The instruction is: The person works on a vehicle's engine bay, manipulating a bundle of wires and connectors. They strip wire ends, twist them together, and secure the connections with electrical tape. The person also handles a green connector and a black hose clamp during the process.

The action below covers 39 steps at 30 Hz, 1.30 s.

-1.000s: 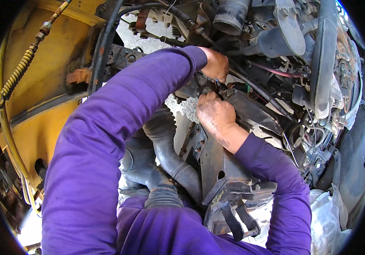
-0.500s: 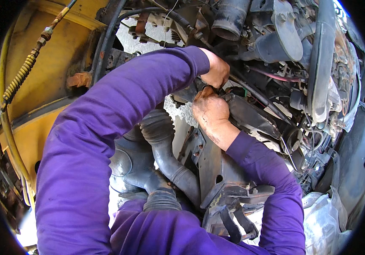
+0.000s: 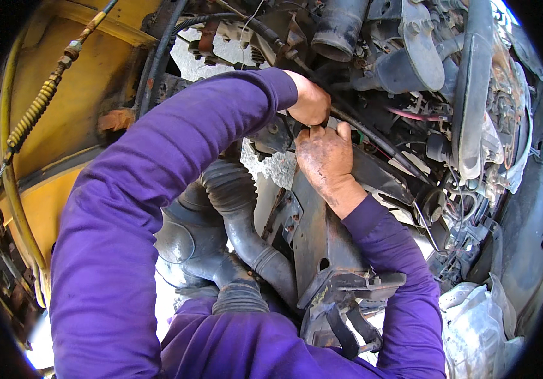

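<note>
I look down into a dirty engine bay. My left hand (image 3: 310, 101) reaches in from the left in a purple sleeve, its fingers curled around a thin black cable (image 3: 372, 136) or a small part deep among the engine parts. My right hand (image 3: 325, 158), grimy, comes up from below and presses its fingers at the same spot, touching the left hand. What lies between the fingers is hidden. A ribbed black rubber hose (image 3: 240, 215) runs under my left forearm.
Yellow body panel (image 3: 63, 126) with a coiled-spring cable (image 3: 34, 114) at the left. A grey metal bracket (image 3: 334, 284) stands below my right wrist. Hoses, wires and a grey housing (image 3: 410, 57) crowd the upper right. Crumpled white plastic (image 3: 480, 322) lies at the lower right.
Both hands have stayed at the same spot. The right hand has shifted slightly up against the left hand, its fingers moving at the part.
</note>
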Available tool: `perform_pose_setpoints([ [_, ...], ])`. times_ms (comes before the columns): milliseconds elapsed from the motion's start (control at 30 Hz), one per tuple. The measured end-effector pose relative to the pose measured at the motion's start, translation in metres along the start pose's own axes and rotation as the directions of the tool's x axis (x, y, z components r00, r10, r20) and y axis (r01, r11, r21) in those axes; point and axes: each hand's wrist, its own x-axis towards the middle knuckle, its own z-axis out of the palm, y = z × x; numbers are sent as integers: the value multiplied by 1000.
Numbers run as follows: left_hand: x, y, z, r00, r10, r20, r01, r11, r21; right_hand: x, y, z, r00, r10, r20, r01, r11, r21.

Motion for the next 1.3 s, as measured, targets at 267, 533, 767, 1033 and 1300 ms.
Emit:
perform_pose_setpoints([
  [267, -5, 31, 40, 953, -256, 162, 287, 933, -216, 4, -1, -23, 984, 141, 111, -142, 990, -2],
  [533, -12, 63, 4, 670, -740, 55, 596, 492, -635, 8, 43, -20, 949, 212, 234, -293, 868, 401],
  [767, 10, 53, 3, 644, -763, 64, 640, 491, -590, 39, 123, 49, 845, -81, 529, -377, 611, 696],
  [1033, 22, 56, 19, 591, -805, -49, 664, 520, -538, 56, 129, 92, 764, -14, 645, -533, 550, 643],
  [1300, 13, 69, 12, 558, -819, -133, 625, 521, -582, 40, 115, 59, 912, 246, 329, -375, 823, 426],
])
